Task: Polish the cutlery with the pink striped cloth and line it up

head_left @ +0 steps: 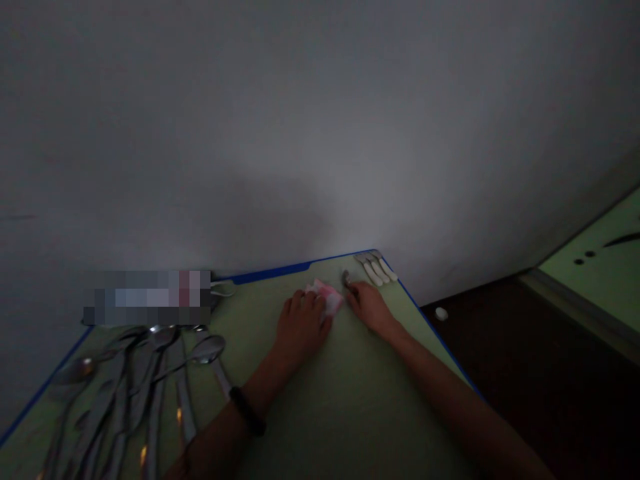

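My left hand (303, 323), with a dark band on its wrist, is closed over a crumpled pink and white cloth (330, 298) on the pale green tabletop (325, 413). Just to its right, my right hand (369, 305) grips a small piece of cutlery. Its metal head (346, 275) sticks out past the fingers; the handle is hidden in the hand, and I cannot tell if it is a spoon or a fork. Beyond my right hand, several white-handled forks (379, 268) lie side by side near the table's far right corner.
Large metal spoons and other utensils (120, 393) lie heaped on the left. A blurred-out box-like thing (150, 297) stands behind them. The table's blue edge (270, 273) meets the grey wall (320, 133). A small white object (441, 313) rests on the dark floor at right.
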`<state>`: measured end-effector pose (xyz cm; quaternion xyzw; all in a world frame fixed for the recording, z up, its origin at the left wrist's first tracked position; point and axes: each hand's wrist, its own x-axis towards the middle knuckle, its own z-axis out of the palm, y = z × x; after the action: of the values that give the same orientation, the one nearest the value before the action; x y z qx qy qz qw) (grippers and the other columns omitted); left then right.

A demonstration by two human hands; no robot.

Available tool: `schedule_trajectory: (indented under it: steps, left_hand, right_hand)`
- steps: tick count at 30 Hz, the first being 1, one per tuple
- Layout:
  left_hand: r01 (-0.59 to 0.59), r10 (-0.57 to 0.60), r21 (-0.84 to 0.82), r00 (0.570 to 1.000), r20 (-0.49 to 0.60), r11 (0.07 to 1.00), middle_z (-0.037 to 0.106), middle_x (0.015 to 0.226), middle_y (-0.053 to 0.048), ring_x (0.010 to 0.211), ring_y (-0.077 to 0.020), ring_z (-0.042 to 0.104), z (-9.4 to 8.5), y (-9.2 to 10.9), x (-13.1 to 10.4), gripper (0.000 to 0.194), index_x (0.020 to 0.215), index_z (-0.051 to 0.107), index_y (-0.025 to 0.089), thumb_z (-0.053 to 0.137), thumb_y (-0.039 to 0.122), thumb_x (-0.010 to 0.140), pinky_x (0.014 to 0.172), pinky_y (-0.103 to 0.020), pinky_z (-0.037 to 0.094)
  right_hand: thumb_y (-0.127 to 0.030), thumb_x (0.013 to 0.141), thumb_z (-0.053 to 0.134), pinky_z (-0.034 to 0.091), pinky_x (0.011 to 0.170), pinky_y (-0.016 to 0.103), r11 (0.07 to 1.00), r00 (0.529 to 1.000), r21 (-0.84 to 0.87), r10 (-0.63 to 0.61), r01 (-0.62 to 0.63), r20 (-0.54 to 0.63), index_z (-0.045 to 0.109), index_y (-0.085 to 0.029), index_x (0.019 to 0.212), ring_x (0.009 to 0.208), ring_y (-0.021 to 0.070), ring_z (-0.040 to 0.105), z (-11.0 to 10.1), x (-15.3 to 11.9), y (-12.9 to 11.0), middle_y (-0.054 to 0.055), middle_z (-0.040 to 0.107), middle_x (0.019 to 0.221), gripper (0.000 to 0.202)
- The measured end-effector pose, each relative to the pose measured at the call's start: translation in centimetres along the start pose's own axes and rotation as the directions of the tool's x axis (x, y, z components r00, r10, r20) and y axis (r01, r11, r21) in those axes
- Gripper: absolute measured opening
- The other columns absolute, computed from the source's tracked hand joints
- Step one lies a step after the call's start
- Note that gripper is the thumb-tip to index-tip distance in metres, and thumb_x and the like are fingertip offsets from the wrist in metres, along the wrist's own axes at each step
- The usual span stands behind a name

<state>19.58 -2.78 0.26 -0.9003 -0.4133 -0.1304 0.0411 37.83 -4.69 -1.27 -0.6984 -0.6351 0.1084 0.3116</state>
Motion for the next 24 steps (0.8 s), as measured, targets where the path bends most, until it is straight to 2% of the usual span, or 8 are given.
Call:
schedule_trajectory:
  steps: [2,4,7,9,12,15,18,24]
  left_hand:
    - [0.022,-0.022,0.021,1.0,0.002,1.0,0.053,0.118,-0.012,0.112,-0.0297,0.043,-0.5,-0.4,-0.2,0.033,0.111,0.054,0.02,0.038,0.038,0.089,0.092,-0.043,0.036]
    - [0.043,-0.044,0.032,0.999,0.025,0.999,0.053,0.119,-0.012,0.11,-0.0288,0.045,-0.8,-0.5,-0.2,0.033,0.11,0.055,0.02,0.036,0.037,0.09,0.089,-0.042,0.039]
    - [0.079,-0.082,0.04,0.993,0.086,0.996,0.053,0.118,-0.012,0.106,-0.0275,0.049,-1.0,-0.5,-0.2,0.032,0.11,0.055,0.019,0.036,0.035,0.09,0.085,-0.04,0.042]
    - [0.101,-0.105,0.035,0.987,0.125,0.994,0.053,0.118,-0.012,0.105,-0.027,0.05,-1.1,-0.5,-0.1,0.033,0.114,0.053,0.02,0.036,0.034,0.09,0.083,-0.039,0.044]
    - [0.114,-0.116,0.025,0.978,0.175,0.993,0.053,0.118,-0.012,0.102,-0.0263,0.051,-1.4,-0.7,0.1,0.034,0.116,0.052,0.02,0.035,0.034,0.09,0.079,-0.038,0.045]
    - [0.093,-0.094,0.016,0.976,0.198,0.996,0.054,0.116,-0.011,0.1,-0.0258,0.052,-1.6,-1.1,0.2,0.033,0.113,0.054,0.02,0.034,0.034,0.09,0.076,-0.037,0.046]
    - [0.077,-0.078,0.016,0.976,0.205,0.997,0.055,0.113,-0.011,0.097,-0.0258,0.054,-1.7,-1.3,0.3,0.032,0.109,0.055,0.02,0.033,0.034,0.09,0.072,-0.037,0.047]
    - [0.073,-0.073,0.011,0.978,0.195,0.997,0.054,0.116,-0.011,0.098,-0.0256,0.054,-1.7,-1.4,0.1,0.032,0.11,0.054,0.02,0.034,0.034,0.09,0.072,-0.036,0.046]
  right_hand:
    - [-0.018,0.082,0.044,0.039,0.078,0.029,0.995,1.0,-0.101,0.01,-0.008,0.019,0.059,-0.013,0.096,0.088,0.0186,0.055,-0.4,-0.1,0.0,0.013,0.063,0.097,0.021]
    - [-0.017,0.084,0.043,0.039,0.079,0.029,0.99,0.999,-0.137,0.041,-0.037,0.029,0.058,-0.013,0.103,0.089,0.0185,0.057,-0.7,-0.2,0.0,0.013,0.063,0.1,0.025]
    - [-0.019,0.086,0.042,0.039,0.078,0.029,0.977,0.996,-0.196,0.09,-0.082,0.029,0.058,-0.015,0.103,0.086,0.0179,0.057,-1.0,-0.4,-0.1,0.011,0.065,0.096,0.024]
    - [-0.022,0.087,0.042,0.039,0.08,0.03,0.96,0.997,-0.273,0.071,-0.063,0.018,0.059,-0.016,0.102,0.092,0.0193,0.056,-1.4,-1.1,-0.3,0.011,0.063,0.099,0.024]
    - [-0.028,0.085,0.048,0.038,0.086,0.033,0.925,0.999,-0.38,-0.004,0.018,0.039,0.059,-0.018,0.108,0.105,0.0236,0.049,-2.4,-3.2,-0.2,0.013,0.057,0.111,0.027]
    - [-0.027,0.087,0.044,0.039,0.083,0.032,0.922,0.994,-0.385,-0.001,0.044,0.109,0.057,-0.021,0.113,0.099,0.0225,0.051,-3.2,-5.9,0.2,0.011,0.058,0.106,0.03]
    - [-0.023,0.09,0.037,0.039,0.082,0.03,0.918,0.993,-0.392,-0.015,0.059,0.114,0.057,-0.022,0.115,0.096,0.021,0.051,-3.0,-7.5,0.8,0.01,0.057,0.106,0.032]
    - [-0.021,0.091,0.033,0.037,0.083,0.031,0.872,0.988,-0.468,-0.098,0.144,0.121,0.048,-0.017,0.126,0.097,0.022,0.049,-1.7,-5.9,0.7,0.013,0.055,0.106,0.038]
